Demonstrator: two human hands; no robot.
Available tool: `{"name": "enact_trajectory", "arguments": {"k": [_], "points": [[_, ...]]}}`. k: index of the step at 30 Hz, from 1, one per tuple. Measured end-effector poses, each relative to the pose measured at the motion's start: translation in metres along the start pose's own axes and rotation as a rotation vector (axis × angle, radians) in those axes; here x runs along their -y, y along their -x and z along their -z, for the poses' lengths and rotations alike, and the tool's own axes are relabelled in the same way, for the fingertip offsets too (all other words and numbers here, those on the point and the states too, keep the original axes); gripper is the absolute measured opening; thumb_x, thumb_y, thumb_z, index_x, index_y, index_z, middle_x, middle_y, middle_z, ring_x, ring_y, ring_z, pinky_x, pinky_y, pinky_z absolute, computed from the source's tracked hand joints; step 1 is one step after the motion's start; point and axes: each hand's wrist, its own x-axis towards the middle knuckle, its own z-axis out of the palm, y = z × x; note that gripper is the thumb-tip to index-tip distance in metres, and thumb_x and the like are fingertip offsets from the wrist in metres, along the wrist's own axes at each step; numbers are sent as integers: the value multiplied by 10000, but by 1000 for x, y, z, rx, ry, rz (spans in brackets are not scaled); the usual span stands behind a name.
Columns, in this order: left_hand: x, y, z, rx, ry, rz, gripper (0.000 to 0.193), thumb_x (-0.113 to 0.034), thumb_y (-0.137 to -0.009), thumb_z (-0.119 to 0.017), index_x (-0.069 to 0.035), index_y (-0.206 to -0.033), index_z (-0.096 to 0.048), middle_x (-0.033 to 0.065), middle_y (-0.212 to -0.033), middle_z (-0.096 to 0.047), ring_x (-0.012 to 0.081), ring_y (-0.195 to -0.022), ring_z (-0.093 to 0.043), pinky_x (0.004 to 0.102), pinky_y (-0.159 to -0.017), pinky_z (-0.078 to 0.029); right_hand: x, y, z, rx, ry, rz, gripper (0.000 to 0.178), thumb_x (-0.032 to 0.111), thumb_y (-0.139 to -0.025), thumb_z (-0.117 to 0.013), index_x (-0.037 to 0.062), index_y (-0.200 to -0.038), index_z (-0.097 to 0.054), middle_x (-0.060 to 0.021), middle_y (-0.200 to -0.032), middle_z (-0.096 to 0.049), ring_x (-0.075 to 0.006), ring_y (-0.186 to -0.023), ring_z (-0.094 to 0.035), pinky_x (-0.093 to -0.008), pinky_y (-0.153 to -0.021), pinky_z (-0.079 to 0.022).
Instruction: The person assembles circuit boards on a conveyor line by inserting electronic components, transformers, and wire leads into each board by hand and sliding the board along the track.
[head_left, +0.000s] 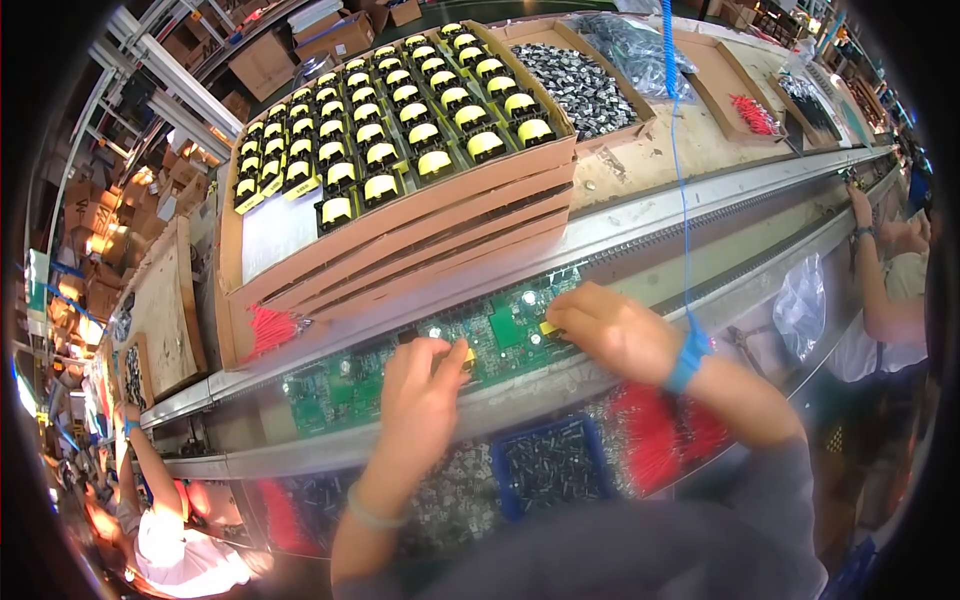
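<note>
While both hands were positioned over the green circuit board (490, 340), at the centre of the frame, they stood apart from each other. The left hand (415, 385) was at one yellow part (470, 359); the right hand (612, 328) had its fingertips bent over another yellow piece (548, 328), near the board's right end. Whether either hand gripped its part or merely touched it could not be told.

Placement appeared partly complete: two yellow parts were at the board, though their seating could not be confirmed. Many yellow-topped parts stood in rows in the cardboard tray (400, 240), upper centre-left; only its near-left corner was bare, so most of that stock was judged unused.

Yellow faces (300, 187) at the tray's lower left bore dark marks, too small to read. No brand was identifiable.
</note>
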Motion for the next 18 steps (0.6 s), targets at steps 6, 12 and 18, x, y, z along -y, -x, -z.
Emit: {"name": "enact_trajectory", "arguments": {"k": [6,12,18], "points": [[29,11,39,-377,44,155,124,12,-901,-683,-7,-1023,-670,134,-992,-650,312,-916,-634,389,-829,-511,1,-3,-3,46,11,-6,291,64,-874,-581,-14,-1149,-640,-169,-1120,-662,-353,-1016,-652,-418,-878,-556],[156,43,79,-474,-213,433,137,19,-957,-577,12,-1070,-654,193,-938,-636,368,-895,-629,424,-834,-505,6,-1,0,43,34,-54,287,93,-898,-593,9,-1154,-690,-189,-1132,-669,-359,-1023,-670,-423,-852,-570],[208,39,95,-194,-314,314,226,-12,-958,-560,13,-1155,-668,245,-1120,-680,426,-1049,-648,503,-890,-505,16,0,8,-33,91,-64,299,74,-827,-720,13,-1118,-694,-190,-1154,-649,-363,-980,-677,-430,-831,-576]]}}
